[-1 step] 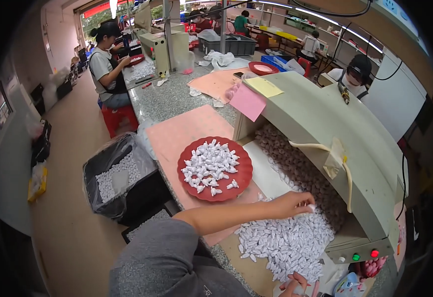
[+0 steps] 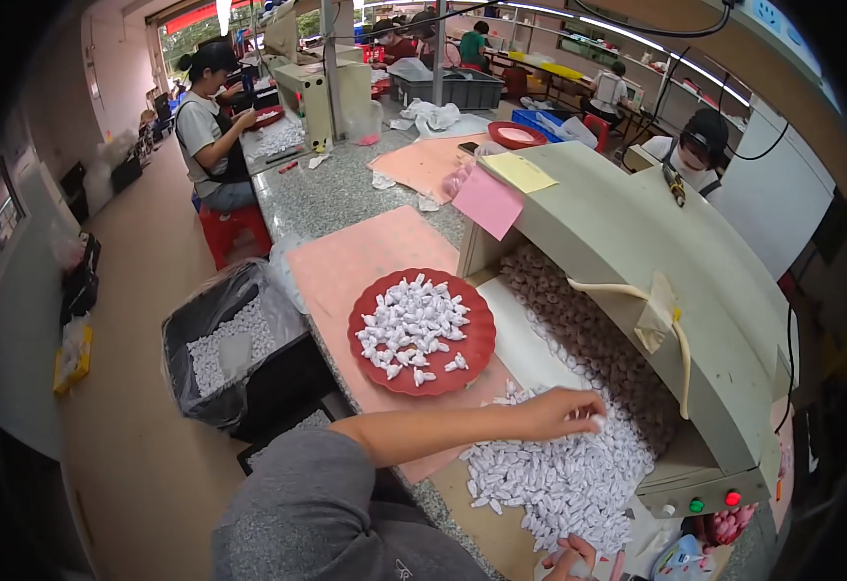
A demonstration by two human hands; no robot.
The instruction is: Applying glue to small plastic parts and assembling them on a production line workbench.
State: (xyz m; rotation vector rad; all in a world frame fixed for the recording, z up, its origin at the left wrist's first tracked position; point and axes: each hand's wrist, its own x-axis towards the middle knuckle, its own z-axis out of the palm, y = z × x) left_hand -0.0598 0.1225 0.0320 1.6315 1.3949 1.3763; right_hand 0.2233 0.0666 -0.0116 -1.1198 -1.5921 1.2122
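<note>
My left hand [image 2: 561, 414] reaches across from the left above a heap of small white pieces [image 2: 549, 484]. Its thumb and fingertips pinch one small white piece [image 2: 598, 423]. At the lower edge, partly cut off, my right hand [image 2: 572, 560] is curled beside the near end of the heap; a bit of white shows at its fingers, too small to name. Left of the heap, a red scalloped plate [image 2: 462, 373] holds many white pieces shaped like little figures. Behind the heap, brownish pieces [image 2: 588, 324] lie under the hood of a grey-green machine [image 2: 636, 232].
A black bin [image 2: 278, 373] lined with plastic, part full of white pieces, stands left of the bench. Pink sheeting [image 2: 346, 257] lies under the plate. Lit green and red buttons [image 2: 714, 502] sit at the machine's front corner. A co-worker [image 2: 212, 136] sits at the far left.
My left hand has drawn slightly left and down, away from the machine's opening, with the white piece still pinched. My right hand's fingers have shifted a little.
</note>
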